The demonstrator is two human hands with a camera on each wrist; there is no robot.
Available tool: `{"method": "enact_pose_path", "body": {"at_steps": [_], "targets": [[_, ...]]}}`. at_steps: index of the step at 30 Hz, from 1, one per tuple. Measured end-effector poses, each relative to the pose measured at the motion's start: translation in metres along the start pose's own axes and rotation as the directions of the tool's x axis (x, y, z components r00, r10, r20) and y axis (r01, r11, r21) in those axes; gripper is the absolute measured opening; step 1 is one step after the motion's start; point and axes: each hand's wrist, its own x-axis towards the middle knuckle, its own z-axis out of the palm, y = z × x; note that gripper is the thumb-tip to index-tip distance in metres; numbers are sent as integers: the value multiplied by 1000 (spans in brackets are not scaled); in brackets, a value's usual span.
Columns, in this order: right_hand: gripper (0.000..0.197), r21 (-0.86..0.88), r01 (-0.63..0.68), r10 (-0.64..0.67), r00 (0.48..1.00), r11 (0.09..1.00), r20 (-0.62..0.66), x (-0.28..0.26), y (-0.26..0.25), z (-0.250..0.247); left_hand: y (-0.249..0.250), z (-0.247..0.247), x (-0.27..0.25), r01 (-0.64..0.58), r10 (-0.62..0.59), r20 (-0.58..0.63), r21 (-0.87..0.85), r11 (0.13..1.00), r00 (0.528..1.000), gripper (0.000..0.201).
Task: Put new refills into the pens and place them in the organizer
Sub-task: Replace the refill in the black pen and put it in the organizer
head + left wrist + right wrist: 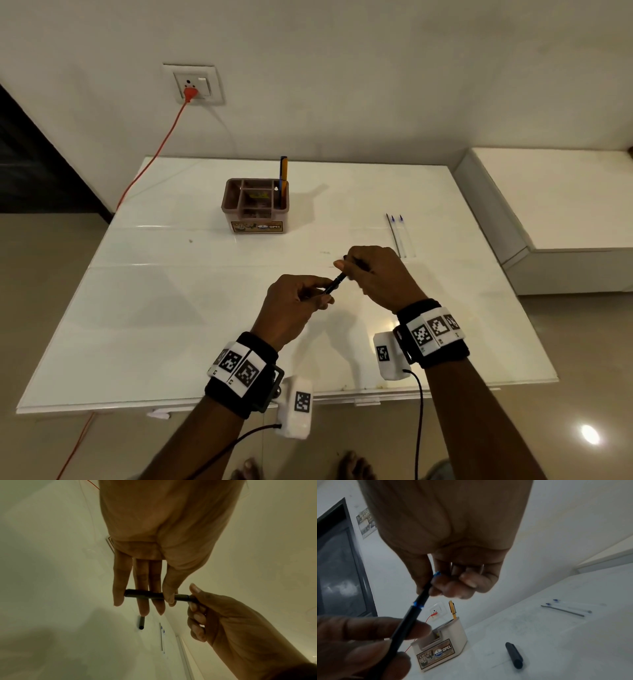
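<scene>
A black pen (336,281) is held in the air over the white table (164,325) between both hands. My left hand (320,293) pinches its rear barrel (144,595) between thumb and fingers. My right hand (349,267) grips the front section (426,586), just past a blue ring (418,604) at the joint. The pen's black cap (514,655) lies on the table below the hands. Three refills (399,236) lie side by side at the right. The brown organizer (258,226) stands at the back with a yellow pen (283,174) upright in its right rear compartment.
An orange cable (161,144) runs from the wall socket (193,85) down past the table's left rear corner. A white bench (565,205) adjoins the table on the right. Bare feet show below the table's near edge.
</scene>
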Motion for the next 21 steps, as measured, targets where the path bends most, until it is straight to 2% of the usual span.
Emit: {"method": "enact_pose_path", "body": {"at_steps": [3,5,7,9,10,13,17,19,21], "targets": [[66,-45,-42,39,998,998,-51,3,-3,0,1,2,-1,1,-1,14,-5,1000,1000,23],[72,-18,-88,87,995,996,-54,3,-4,0,1,2,0,1,-1,19,-11,1000,1000,23],[62,53,-104,106,994,993,-34,1,-2,0,1,0,0,11,-10,13,-35,999,1000,23],[42,104,-66,68,998,992,-14,0,0,0,1,-2,0,17,-17,10,-52,998,1000,23],[38,104,-33,35,999,994,-18,1,0,0,1,-2,0,18,-17,14,-59,998,1000,22],[53,61,25,-20,997,998,-70,3,0,1,2,0,-1,16,-14,22,-84,996,1000,23],[78,59,-37,41,997,998,-73,5,-3,2,2,-1,-2,2,-2,-3,-124,992,1000,24],[75,104,-83,88,995,991,-44,3,-7,0,3,-2,-2,10,-12,-15,-133,991,1000,25],[56,174,-98,101,995,980,-8,2,-8,-3,5,-3,-2,27,-30,-21,-136,990,999,25]]}}
